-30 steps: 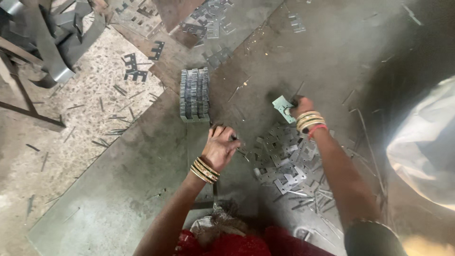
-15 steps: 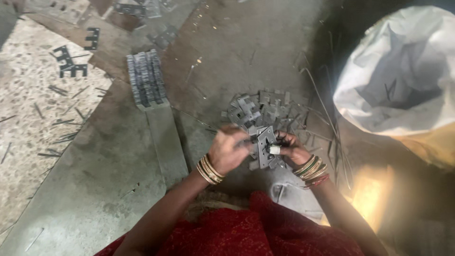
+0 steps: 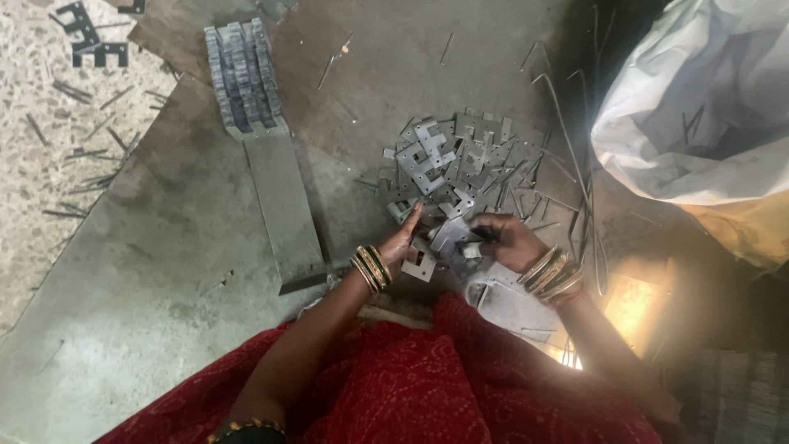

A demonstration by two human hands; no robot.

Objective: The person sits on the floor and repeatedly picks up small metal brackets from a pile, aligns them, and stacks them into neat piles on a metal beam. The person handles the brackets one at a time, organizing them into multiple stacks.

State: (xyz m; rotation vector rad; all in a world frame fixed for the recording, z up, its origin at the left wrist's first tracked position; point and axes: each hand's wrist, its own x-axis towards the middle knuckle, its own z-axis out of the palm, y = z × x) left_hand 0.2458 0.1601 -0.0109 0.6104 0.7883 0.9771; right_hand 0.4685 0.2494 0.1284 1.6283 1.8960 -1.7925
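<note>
Gathering step: left hand (image 3: pixel 404 243), fingers extended, touches the plate pile (image 3: pixel 460 168); right hand (image 3: pixel 503 240) pinches a plate (image 3: pixel 450 236); stacking them needs aligned edges.

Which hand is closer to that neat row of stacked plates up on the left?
Left. The left hand sits at the loose pile's near-left edge, below and right of the stacked row; the right hand is farther right.

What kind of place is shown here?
Probably a small metal workshop floor: a pile of stamped metal plates, a stacked row of plates, wire scraps and a white sack.
</note>
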